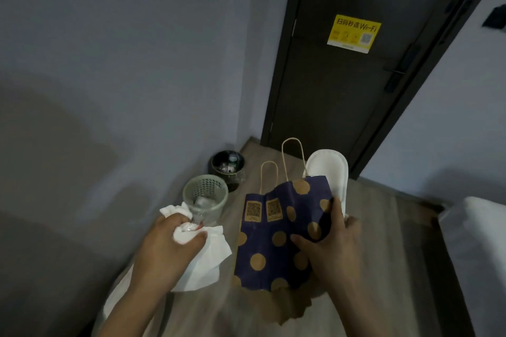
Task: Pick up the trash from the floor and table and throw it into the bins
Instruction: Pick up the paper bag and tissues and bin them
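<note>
At the left edge of the wood-look floor (pixel 369 241), against the wall, stand the two bins. A pale green perforated plastic basket (pixel 219 206) is the nearer, and a dark round bin with a glossy liner (pixel 236 183) sits just beyond it, toward the dark door (pixel 342 104). Both hold some litter.

The step in hand looks like the carry to the bins. The left hand (pixel 167 243) grips a crumpled bunch of white tissue paper (pixel 204 264), with something clear and crinkly in the same fist, close to the basket's near rim. The right hand (pixel 336 249) pinches a navy paper bag with tan dots and twisted paper handles (pixel 273 227), held over the floor just right of the basket. A white cloth slipper (pixel 328 169) rises behind the bag — whether that hand holds it too, I cannot tell.

Next, I judge, each load must come over a bin mouth and be let go — the bag likely needs crushing to fit.

Count: two bins, one bag, one slipper, one tissue bunch.
</note>
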The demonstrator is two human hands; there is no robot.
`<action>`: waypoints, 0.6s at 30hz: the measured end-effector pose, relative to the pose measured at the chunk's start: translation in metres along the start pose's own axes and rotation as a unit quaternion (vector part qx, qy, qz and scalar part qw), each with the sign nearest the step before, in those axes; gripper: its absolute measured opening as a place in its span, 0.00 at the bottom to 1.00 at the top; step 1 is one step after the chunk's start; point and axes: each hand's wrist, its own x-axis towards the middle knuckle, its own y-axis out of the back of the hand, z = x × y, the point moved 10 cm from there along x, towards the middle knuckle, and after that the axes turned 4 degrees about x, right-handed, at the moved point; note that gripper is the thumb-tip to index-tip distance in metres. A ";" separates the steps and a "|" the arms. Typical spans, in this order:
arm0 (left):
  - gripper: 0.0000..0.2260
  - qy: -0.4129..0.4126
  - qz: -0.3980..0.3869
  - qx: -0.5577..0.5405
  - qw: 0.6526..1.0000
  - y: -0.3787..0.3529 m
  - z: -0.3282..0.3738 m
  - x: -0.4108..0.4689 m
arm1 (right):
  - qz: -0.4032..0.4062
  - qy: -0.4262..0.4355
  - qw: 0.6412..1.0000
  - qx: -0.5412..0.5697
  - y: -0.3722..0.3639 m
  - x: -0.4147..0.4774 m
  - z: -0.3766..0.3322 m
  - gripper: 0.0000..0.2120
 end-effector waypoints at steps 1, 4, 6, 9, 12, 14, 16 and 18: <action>0.11 0.003 0.002 0.006 1.000 -0.003 -0.003 0.014 | -0.002 0.000 1.000 -0.003 -0.007 0.016 -0.002 0.53; 0.10 0.017 0.014 0.019 1.000 -0.013 -0.009 0.061 | -0.011 0.014 1.000 0.007 -0.031 0.068 -0.012 0.53; 0.13 0.018 0.025 0.026 0.999 -0.022 -0.003 0.092 | -0.024 0.025 0.999 0.010 -0.046 0.107 -0.020 0.52; 0.12 0.015 0.041 0.044 0.998 -0.037 0.012 0.142 | -0.036 0.044 0.998 0.013 -0.064 0.171 -0.037 0.52; 0.09 0.039 0.049 0.057 0.996 -0.051 0.016 0.192 | -0.065 0.047 0.996 0.024 -0.085 0.231 -0.053 0.52; 0.09 0.059 0.064 0.059 0.994 -0.059 0.015 0.219 | -0.073 0.061 0.995 0.009 -0.099 0.266 -0.064 0.52; 0.10 0.077 0.072 0.066 0.992 -0.066 0.011 0.243 | -0.091 0.067 0.994 -0.007 -0.117 0.298 -0.070 0.53; 0.10 0.095 0.065 0.075 0.990 -0.074 0.004 0.263 | -0.113 0.072 0.991 -0.023 -0.135 0.323 -0.077 0.53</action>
